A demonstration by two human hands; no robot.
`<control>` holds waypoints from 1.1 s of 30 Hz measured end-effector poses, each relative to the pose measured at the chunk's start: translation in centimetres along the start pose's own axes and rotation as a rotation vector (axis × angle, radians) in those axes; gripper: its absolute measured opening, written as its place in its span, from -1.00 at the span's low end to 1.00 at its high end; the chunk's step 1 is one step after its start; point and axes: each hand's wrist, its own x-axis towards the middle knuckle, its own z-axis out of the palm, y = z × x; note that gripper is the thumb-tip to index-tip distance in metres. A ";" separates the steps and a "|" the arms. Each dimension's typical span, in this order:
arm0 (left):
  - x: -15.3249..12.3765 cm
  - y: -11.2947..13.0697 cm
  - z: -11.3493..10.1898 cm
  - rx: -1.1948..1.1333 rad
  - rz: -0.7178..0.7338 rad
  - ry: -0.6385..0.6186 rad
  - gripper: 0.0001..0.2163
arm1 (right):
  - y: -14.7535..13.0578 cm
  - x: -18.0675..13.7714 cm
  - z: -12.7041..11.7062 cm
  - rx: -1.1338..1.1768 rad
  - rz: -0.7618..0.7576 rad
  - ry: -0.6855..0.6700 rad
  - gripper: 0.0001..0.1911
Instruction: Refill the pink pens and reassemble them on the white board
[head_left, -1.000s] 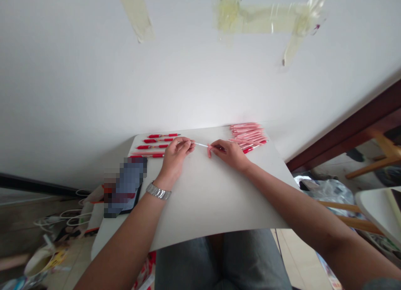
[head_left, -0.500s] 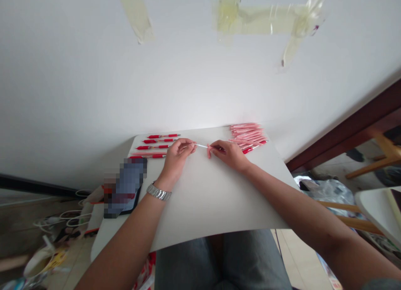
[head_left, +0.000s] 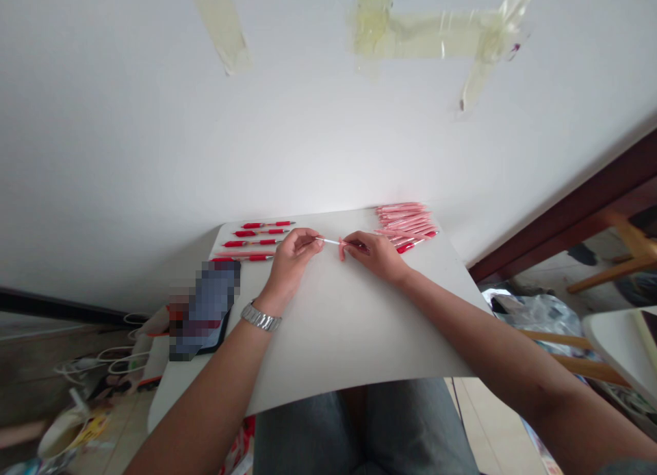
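Left hand (head_left: 290,259) closer along slender rod (head_left: 331,241)

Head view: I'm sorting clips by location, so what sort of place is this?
Likely a room at home used as a workspace, though I can't be sure: a white table stands against a wall, red pens lie on that table, and a plastic bag sits among clutter to the right.

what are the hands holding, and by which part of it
A thin white rod: the left hand pinches it toward one end, the right hand toward the other, beside a small pink piece. The fingers hide its exact ends.
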 end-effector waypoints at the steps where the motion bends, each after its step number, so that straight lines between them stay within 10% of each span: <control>1: 0.0 0.0 0.0 0.001 -0.001 0.000 -0.70 | 0.0 0.0 0.0 0.003 0.001 -0.001 -0.86; 15: 0.1 -0.5 -0.7 0.372 0.161 -0.032 -0.84 | 0.6 0.2 0.3 0.079 0.028 0.071 -0.79; 24: -1.3 0.2 1.3 0.988 0.480 -0.395 -0.67 | 1.3 0.6 0.3 0.179 0.083 0.207 -0.73; 33: -0.8 -0.3 0.9 1.031 0.470 -0.323 -0.74 | 1.3 0.6 0.4 0.173 0.098 0.205 -0.71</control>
